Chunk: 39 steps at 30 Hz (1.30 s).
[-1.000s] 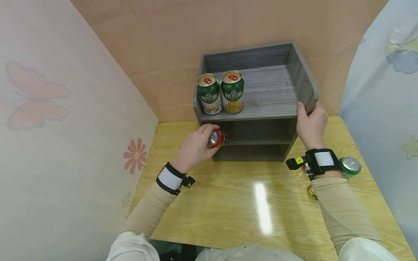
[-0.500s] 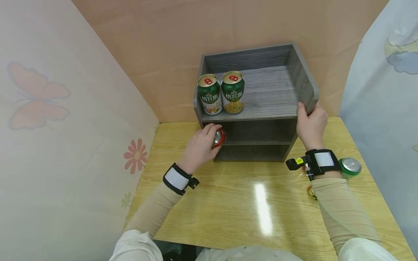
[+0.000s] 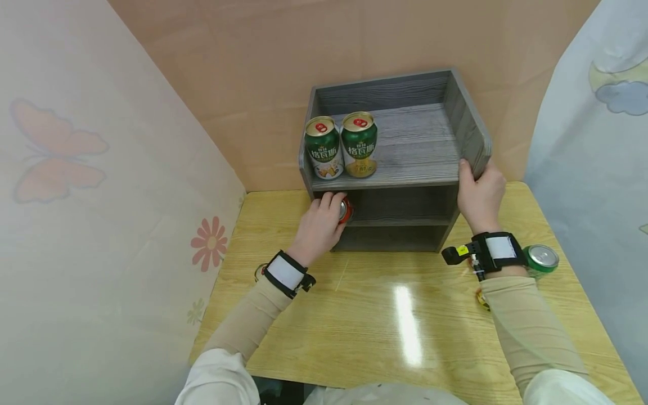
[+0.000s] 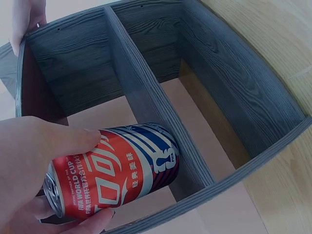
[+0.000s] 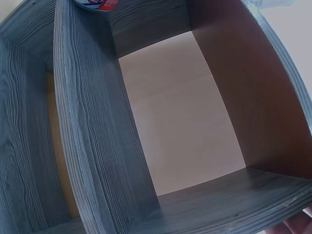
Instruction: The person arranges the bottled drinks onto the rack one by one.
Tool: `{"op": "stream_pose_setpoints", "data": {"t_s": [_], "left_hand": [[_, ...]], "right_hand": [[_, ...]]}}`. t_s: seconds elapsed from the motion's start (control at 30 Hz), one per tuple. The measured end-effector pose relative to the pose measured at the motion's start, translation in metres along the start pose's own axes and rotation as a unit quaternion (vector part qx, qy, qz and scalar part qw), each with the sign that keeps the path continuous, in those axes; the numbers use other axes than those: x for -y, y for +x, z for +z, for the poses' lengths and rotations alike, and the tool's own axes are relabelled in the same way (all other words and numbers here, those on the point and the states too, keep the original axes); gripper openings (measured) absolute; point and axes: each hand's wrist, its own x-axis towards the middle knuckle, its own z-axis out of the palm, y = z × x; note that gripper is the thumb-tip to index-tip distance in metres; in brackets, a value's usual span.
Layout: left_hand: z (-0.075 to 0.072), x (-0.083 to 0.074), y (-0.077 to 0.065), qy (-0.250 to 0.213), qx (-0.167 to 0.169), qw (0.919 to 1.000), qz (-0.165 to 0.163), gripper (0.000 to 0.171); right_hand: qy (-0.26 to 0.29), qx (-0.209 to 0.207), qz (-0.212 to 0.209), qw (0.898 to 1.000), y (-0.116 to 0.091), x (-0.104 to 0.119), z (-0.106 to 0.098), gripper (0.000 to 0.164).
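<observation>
Left wrist view: left hand gripped 1 red-and-blue cylindrical metal can at the middle-level left end of the grey wood-grain shelf unit; right hand gripped its right side. Can judged stiff, slick, best held mid-body.

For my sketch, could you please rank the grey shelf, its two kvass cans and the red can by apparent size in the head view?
1. Grey shelf
2. Left kvass can, right kvass can: too alike to rank
3. Red can, partly hidden by the left hand
</observation>
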Motion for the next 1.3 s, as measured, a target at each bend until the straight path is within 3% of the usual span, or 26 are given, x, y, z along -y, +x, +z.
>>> {"op": "stream_pose_setpoints", "data": {"t_s": [0.2, 0.43, 0.63, 0.87, 1.13, 1.3], "left_hand": [[0.002, -0.003, 0.002, 0.018, -0.011, 0.9997, -0.007, 0.066], [0.008, -0.005, 0.005, 0.051, -0.021, 0.9984, 0.011, 0.068], [0.014, -0.004, 0.007, 0.045, -0.035, 0.9983, 0.014, 0.054], [0.014, -0.004, 0.017, 0.052, -0.008, 0.9986, -0.005, 0.037], [0.016, -0.005, 0.028, 0.036, 0.038, 0.9975, -0.048, 0.03], [0.017, -0.004, 0.032, 0.028, 0.054, 0.9965, -0.058, 0.028]], "right_hand": [[0.001, -0.002, 0.001, 1.0, 0.0, 0.001, 0.0, 0.042], [0.005, -0.011, -0.002, 1.0, 0.0, -0.001, 0.0, 0.04], [0.007, -0.006, -0.001, 1.0, 0.0, -0.002, 0.0, 0.039], [0.004, -0.008, 0.002, 1.0, 0.001, -0.001, 0.001, 0.04], [0.003, -0.005, 0.004, 1.0, 0.001, -0.002, 0.001, 0.042], [0.008, -0.006, 0.005, 1.0, 0.001, -0.002, 0.001, 0.042]]}}
